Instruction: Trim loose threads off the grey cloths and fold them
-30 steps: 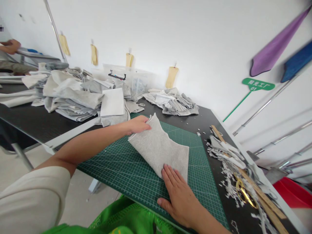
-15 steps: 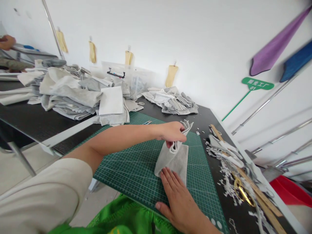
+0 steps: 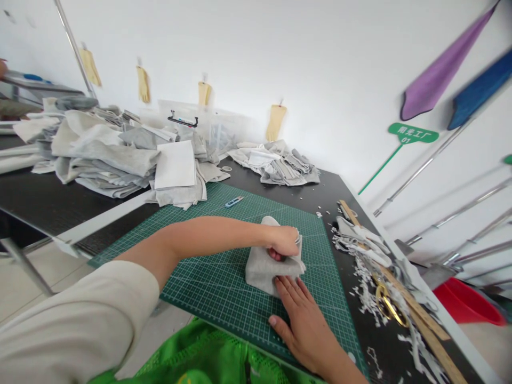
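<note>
A folded light-grey cloth [image 3: 260, 272] lies on the green cutting mat [image 3: 200, 290]. My left hand [image 3: 285, 242] is closed around a bunched part of it, knuckles low over the layers. My right hand [image 3: 300, 320] rests flat with fingers stretched out, the fingertips touching the cloth's near edge. Part of the cloth is hidden behind my left hand. Farther back on the mat lie small blue thread snips [image 3: 234, 201].
Heaped grey cloths [image 3: 108, 154] fill the back left, with a smaller pile [image 3: 276, 162] by the wall. Along the right edge lie wooden rulers [image 3: 424, 325], gold-handled scissors [image 3: 390, 306] and cloth scraps [image 3: 372, 282]. A red bin [image 3: 464, 301] stands beyond the table.
My left hand has brought the raised, gathered part of the cloth down onto the mat, folding it over. My right hand stays flat at the near edge. The snips now show fully.
</note>
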A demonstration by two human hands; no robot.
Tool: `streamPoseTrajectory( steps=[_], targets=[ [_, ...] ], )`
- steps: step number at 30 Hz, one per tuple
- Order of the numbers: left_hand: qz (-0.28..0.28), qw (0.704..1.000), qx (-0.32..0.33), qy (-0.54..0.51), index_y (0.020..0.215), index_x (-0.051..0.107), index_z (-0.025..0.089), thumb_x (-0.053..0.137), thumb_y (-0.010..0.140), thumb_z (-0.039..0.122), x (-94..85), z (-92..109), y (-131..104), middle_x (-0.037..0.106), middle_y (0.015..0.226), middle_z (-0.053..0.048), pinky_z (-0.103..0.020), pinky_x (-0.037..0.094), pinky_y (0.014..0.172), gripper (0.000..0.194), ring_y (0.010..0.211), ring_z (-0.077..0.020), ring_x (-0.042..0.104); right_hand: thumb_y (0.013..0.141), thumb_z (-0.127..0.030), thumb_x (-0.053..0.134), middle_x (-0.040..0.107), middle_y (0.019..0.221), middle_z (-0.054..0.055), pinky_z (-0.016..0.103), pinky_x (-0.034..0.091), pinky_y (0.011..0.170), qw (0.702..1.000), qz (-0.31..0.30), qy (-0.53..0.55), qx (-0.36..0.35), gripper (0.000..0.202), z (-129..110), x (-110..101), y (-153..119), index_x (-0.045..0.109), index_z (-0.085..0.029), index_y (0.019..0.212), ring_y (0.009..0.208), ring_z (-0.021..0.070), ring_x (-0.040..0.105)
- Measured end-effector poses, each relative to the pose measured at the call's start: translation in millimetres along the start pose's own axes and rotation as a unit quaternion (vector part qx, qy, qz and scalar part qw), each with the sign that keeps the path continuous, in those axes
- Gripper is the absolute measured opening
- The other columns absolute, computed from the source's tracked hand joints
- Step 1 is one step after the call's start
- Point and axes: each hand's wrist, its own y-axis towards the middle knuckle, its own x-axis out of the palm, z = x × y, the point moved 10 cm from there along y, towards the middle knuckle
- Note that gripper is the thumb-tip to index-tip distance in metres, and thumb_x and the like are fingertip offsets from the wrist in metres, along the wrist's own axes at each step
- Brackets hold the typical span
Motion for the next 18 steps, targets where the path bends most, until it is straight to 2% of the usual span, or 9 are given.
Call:
streamPoseTrajectory(
  steps=[3,5,8,10,13,18],
  targets=[
    [0.016,0.999,0.031,0.000,0.089,0.057,0.012,0.052,0.067,0.021,-15.7,-2,-9,0.055,0.051,-0.004,-0.027,0.044,0.039,0.024,0.042,-0.0187,0.056,0.093,-0.049,0.030,0.021,0.151,0.008,0.048,0.019,0.115,1.000,-0.008,0.006,-0.005,0.063,0,-2,-1,0.024,-0.014,0.146,0.140,0.0225,0.017],
    [0.041,0.997,0.055,-0.019,0.091,0.057,0.013,0.050,0.067,0.020,-36.0,-1,-20,0.055,0.053,-0.003,-0.025,0.042,0.039,0.026,0.043,-0.0173,0.056,0.094,-0.049,0.029,0.018,0.151,0.009,0.047,0.018,0.115,1.000,-0.021,0.006,-0.019,0.063,-1,-6,1,0.024,-0.014,0.145,0.140,0.0222,0.016],
    [0.107,0.992,0.062,-0.031,0.095,0.058,0.014,0.049,0.066,0.018,-72.1,-8,-38,0.057,0.059,-0.003,-0.022,0.038,0.040,0.031,0.046,-0.0145,0.054,0.094,-0.051,0.027,0.018,0.151,0.011,0.046,0.017,0.115,0.997,-0.047,0.003,-0.054,0.063,-5,-15,13,0.029,-0.013,0.144,0.140,0.0227,0.016],
    [0.151,0.986,0.065,-0.024,0.095,0.059,0.015,0.049,0.065,0.018,-91.7,-15,-51,0.060,0.066,-0.003,-0.021,0.036,0.042,0.032,0.051,-0.0135,0.054,0.093,-0.054,0.026,0.017,0.151,0.014,0.046,0.017,0.115,0.996,-0.051,-0.002,-0.068,0.067,-7,-22,30,0.030,-0.010,0.143,0.140,0.0245,0.015],
    [0.194,0.979,0.062,-0.012,0.092,0.061,0.016,0.049,0.064,0.017,-109.9,-28,-67,0.062,0.072,-0.002,-0.020,0.035,0.044,0.031,0.057,-0.0130,0.054,0.091,-0.058,0.025,0.015,0.151,0.017,0.048,0.014,0.114,0.997,-0.033,-0.008,-0.073,0.074,-9,-29,63,0.028,-0.006,0.143,0.140,0.0270,0.013],
    [0.247,0.967,0.056,0.003,0.090,0.062,0.015,0.048,0.063,0.017,-131.1,-44,-83,0.060,0.073,-0.001,-0.021,0.031,0.047,0.030,0.061,-0.0124,0.051,0.090,-0.061,0.023,0.017,0.151,0.018,0.051,0.014,0.113,0.995,-0.040,0.004,-0.089,0.077,-17,-14,111,0.024,-0.007,0.144,0.140,0.0287,0.015]
  ],
)
